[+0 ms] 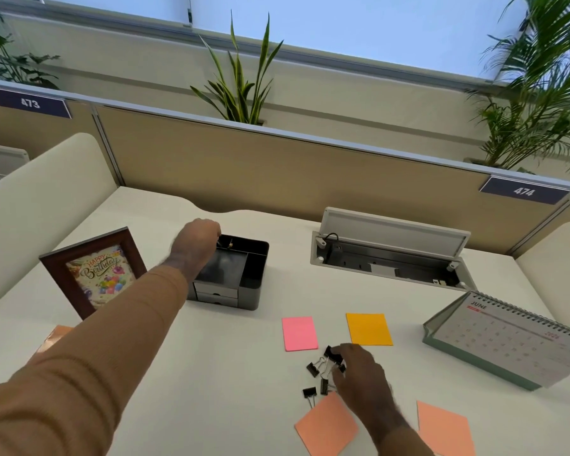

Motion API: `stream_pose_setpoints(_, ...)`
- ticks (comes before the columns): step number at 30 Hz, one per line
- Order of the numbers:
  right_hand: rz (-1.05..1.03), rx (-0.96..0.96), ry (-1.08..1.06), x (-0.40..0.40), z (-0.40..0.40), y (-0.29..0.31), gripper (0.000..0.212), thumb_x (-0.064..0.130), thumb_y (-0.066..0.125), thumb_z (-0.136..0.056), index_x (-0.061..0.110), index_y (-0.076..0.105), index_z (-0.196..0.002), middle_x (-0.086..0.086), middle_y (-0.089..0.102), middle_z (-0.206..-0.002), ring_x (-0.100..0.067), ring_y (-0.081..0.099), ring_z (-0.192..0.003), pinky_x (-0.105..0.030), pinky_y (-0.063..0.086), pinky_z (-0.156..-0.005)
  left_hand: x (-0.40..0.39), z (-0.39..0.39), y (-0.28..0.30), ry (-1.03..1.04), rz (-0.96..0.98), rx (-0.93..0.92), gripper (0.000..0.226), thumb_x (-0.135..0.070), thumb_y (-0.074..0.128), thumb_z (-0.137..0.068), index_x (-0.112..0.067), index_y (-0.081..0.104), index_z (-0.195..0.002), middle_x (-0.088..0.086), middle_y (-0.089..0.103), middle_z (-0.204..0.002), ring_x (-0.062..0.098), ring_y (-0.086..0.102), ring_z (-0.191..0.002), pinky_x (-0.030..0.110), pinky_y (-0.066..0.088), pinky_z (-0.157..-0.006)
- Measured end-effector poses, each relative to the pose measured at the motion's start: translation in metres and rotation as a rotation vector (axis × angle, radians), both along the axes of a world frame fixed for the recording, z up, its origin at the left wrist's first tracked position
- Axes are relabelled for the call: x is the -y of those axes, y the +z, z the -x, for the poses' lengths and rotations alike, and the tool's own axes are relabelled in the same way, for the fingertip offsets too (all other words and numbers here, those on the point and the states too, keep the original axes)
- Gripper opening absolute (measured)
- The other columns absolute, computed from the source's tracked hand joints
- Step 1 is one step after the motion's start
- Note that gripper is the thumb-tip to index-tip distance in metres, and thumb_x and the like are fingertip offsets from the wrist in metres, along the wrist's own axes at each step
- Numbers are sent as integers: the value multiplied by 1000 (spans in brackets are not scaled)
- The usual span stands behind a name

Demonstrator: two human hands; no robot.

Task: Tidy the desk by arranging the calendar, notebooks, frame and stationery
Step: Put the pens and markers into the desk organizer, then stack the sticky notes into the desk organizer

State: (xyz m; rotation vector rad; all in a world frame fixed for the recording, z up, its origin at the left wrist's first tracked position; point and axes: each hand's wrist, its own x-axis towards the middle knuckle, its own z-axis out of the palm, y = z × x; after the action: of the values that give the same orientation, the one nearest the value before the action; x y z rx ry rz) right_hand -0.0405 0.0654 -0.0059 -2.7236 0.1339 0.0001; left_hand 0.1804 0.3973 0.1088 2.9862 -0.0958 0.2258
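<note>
Left hand (196, 245): reaches out over the back left corner of the black desk organiser (234, 274), fingers curled in a narrow pinch; something small shows at the fingertips, too small to name.
Right hand (359, 373): palm down on the white desk (211, 357), fingers spread loosely over a heap of black binder clips (323, 370); whether it grips one I cannot tell.
Frame (94, 273): brown, with a birthday card in it, upright just left of the left forearm.
Sticky notes: pink (299, 334) and yellow (369, 329) just beyond the right hand; two orange ones (326, 426) either side of the right wrist.
Calendar (510, 340): showing June, well to the right of the right hand.
</note>
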Motion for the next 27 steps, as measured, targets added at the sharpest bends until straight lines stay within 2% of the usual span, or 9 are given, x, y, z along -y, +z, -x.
stream_pose_setpoints(1, 16, 13, -27, 0, -8, -1, 36, 21, 63, -80, 28, 63, -116, 7, 63, -119, -18, 58, -115, -34, 47, -90, 3, -1, -3, -12, -38, -21, 31, 3, 54, -81, -14, 72, -100, 9, 71, -95, 28, 65, -86, 36, 54, -75)
stream_pose_setpoints(3, 3, -29, -123, 10, -25, -2, 44, 19, 60, -84, 25, 56, -127, 3, 54, -135, -18, 47, -128, -33, 40, -99, 9, -4, -5, -31, -88, -53, 34, 5, 51, -82, -13, 70, -104, 10, 69, -99, 27, 65, -89, 34, 53, -77)
stream_pose_setpoints(6, 73, -194, -191, 42, -47, -5, 57, 19, 48, -92, 26, 32, -146, 0, 26, -156, -22, 23, -144, -38, 31, -111, 15, -11, -7, -60, -123, -104, 31, 3, 52, -83, -11, 68, -106, 11, 68, -100, 28, 65, -91, 34, 53, -80)
stream_pose_setpoints(10, 372, -296, -37, 78, -62, -6, 68, 10, 36, -93, 34, 10, -151, 5, 5, -162, -28, 10, -148, -41, 45, -99, 21, -18, -5, -60, -137, -148, 29, 1, 53, -83, -11, 69, -104, 11, 67, -99, 28, 64, -90, 33, 53, -79)
stream_pose_setpoints(13, 390, -296, 46, 90, -71, -4, 74, 16, 44, -93, 34, 3, -151, 6, 7, -161, -29, 10, -148, -41, 49, -95, 26, -17, -4, -53, -176, -166, 26, 0, 54, -84, -10, 69, -103, 12, 68, -98, 28, 65, -88, 34, 53, -78)
stream_pose_setpoints(16, 366, -315, 95, 94, -75, -5, 83, 23, 52, -90, 31, -5, -149, 6, 12, -161, -29, 14, -147, -43, 47, -99, 28, -17, -4, -58, -206, -186, 28, -1, 54, -83, -12, 69, -103, 11, 68, -97, 29, 66, -87, 36, 56, -78)
stream_pose_setpoints(20, 334, -351, 100, 96, -74, -7, 79, 32, 56, -91, 31, 4, -152, 3, 19, -159, -26, 22, -144, -43, 38, -108, 29, -18, -5, -60, -189, -221, 33, -2, 53, -84, -16, 68, -111, 10, 68, -104, 28, 65, -94, 40, 56, -84)
stream_pose_setpoints(24, 345, -323, 112, 96, -74, -6, 80, 39, 61, -86, 30, 14, -151, 3, 31, -152, -21, 37, -134, -38, 43, -102, 29, -17, -4, -46, -136, -262, 36, -3, 50, -86, -15, 67, -115, 10, 67, -112, 28, 63, -102, 39, 53, -90)
stream_pose_setpoints(27, 383, -335, 126, 94, -72, -3, 84, 46, 62, -83, 30, 14, -150, 1, 35, -146, -21, 42, -129, -38, 45, -98, 30, -14, -2, -26, -96, -272, 38, -1, 48, -86, -13, 65, -117, 10, 67, -114, 28, 62, -105, 36, 52, -91)
